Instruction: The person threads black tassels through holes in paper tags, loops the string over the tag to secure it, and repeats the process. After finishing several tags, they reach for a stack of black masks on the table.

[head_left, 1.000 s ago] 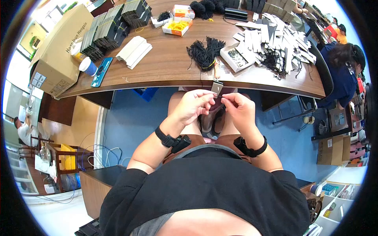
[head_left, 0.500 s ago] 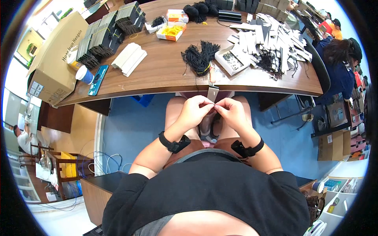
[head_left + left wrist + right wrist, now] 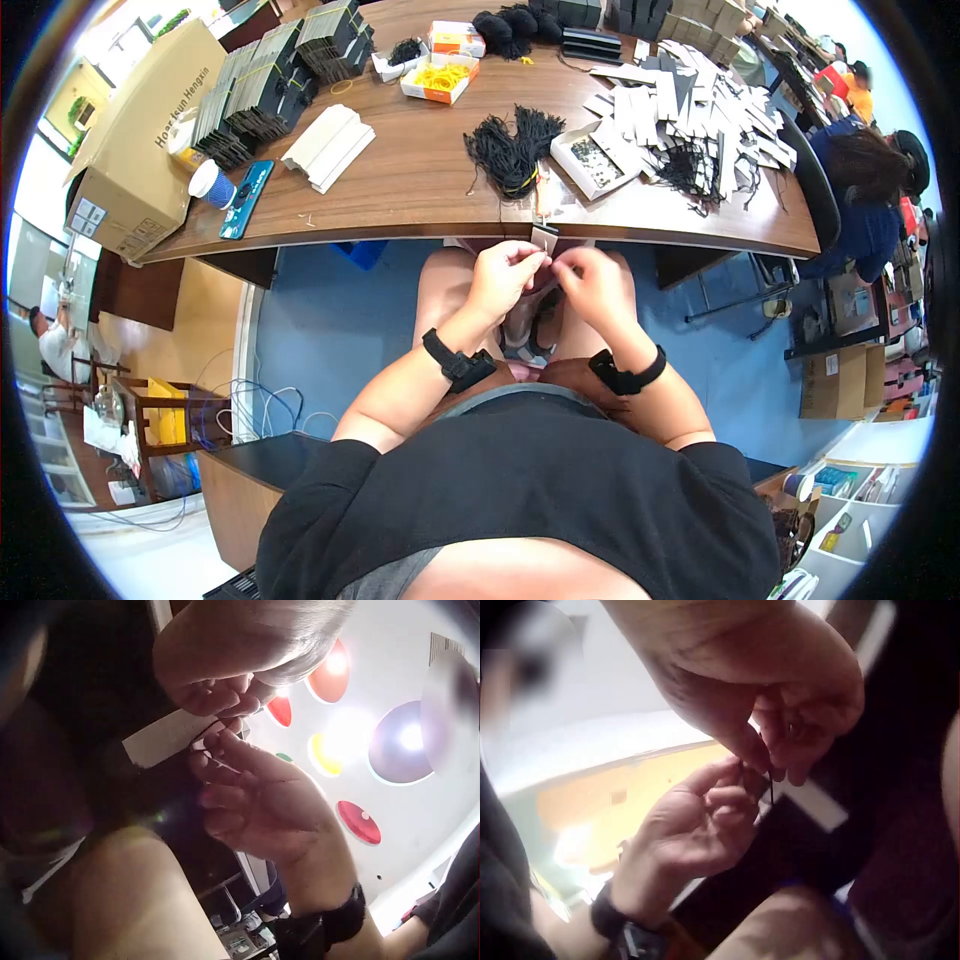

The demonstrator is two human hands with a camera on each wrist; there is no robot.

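Both hands meet fingertip to fingertip over the lap, just below the table edge. My left hand (image 3: 503, 278) pinches a thin black cord (image 3: 772, 786) between thumb and forefinger. Close beside it, my right hand (image 3: 594, 288) has its fingers curled, with thumb and forefinger pinching at the same cord. A flat grey tag (image 3: 543, 237) hangs at the table edge right beyond the fingertips; it shows as a pale strip (image 3: 169, 739) in the left wrist view. Fingers hide most of the cord.
On the brown table (image 3: 410, 190) lie a bundle of black cords (image 3: 513, 150), an open white box (image 3: 598, 160) of small parts and a heap of white tags (image 3: 690, 110). Further left are a phone (image 3: 246, 200), a paper cup (image 3: 212, 184) and a large carton (image 3: 150, 140).
The hands came together at the fingertips, then parted slightly, the right hand turning its fingers inward. The hanging tag has shifted up against the table edge in the head view.
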